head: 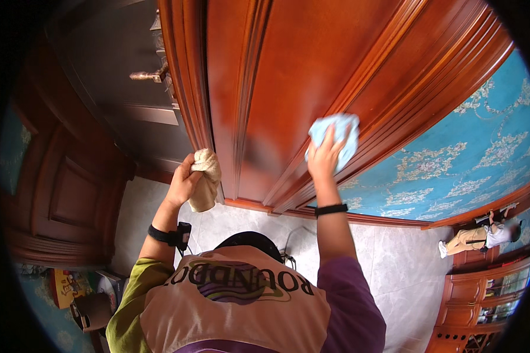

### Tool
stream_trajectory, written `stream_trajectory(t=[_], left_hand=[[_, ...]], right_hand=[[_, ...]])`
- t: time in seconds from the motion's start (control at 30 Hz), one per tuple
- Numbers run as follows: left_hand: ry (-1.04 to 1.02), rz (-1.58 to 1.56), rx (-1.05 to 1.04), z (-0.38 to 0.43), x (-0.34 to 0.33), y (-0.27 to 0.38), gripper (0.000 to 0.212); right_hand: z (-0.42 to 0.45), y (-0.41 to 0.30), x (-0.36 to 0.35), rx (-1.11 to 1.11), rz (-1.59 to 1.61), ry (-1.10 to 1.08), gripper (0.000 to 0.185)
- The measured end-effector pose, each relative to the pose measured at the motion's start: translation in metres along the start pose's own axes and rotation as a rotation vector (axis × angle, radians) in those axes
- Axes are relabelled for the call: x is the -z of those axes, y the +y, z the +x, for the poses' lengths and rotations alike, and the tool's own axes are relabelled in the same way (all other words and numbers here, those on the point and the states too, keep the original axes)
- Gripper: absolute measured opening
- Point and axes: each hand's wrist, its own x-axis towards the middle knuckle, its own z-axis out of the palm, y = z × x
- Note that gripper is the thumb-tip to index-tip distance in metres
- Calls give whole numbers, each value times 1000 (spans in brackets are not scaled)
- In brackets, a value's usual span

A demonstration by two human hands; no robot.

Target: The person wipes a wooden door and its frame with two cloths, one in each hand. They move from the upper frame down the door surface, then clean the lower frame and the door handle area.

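My left hand (181, 183) grips a bunched beige towel (206, 189) beside the left moulding of a reddish-brown wood panel (296, 57). The towel hangs down below my fingers. Over to the right, my right hand (324, 158) is spread on a light blue cloth (350, 145), pressing it flat against the panel's right-hand moulding. Hand and cloth are slightly blurred. Glossy wood carries faint reflections in the middle of the panel.
Left of the panel is a dark door (115, 53) with an ornate metal handle (148, 76). Blue floral wallpaper (428, 167) covers the wall at right. Another person (481, 237) stands at far right near a wooden cabinet (461, 304). Boxes (68, 289) stand at lower left on grey tile floor (402, 260).
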Motion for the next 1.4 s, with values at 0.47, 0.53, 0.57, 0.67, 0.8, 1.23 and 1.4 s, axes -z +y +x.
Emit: stream_trajectory(t=[0.47, 0.53, 0.57, 0.67, 0.8, 1.23, 1.4], left_hand=[[212, 219, -435, 16, -18, 57, 49], [194, 447, -450, 14, -3, 52, 49], [182, 537, -500, 13, 6, 51, 49], [300, 309, -334, 18, 17, 61, 46], [393, 267, -613, 29, 7, 134, 48], [750, 1172, -1800, 124, -134, 388, 60], [594, 1183, -1603, 144, -122, 325, 64]], right_hand=[[321, -102, 125, 274, 369, 351, 55], [335, -124, 105, 227, 391, 356, 49], [320, -130, 84, 285, 240, 346, 58], [232, -137, 3, 433, -3, 236, 83], [72, -109, -68, 490, 241, -132, 84], [17, -22, 31, 193, -147, -330, 78], [131, -32, 83, 204, -212, 105, 74]])
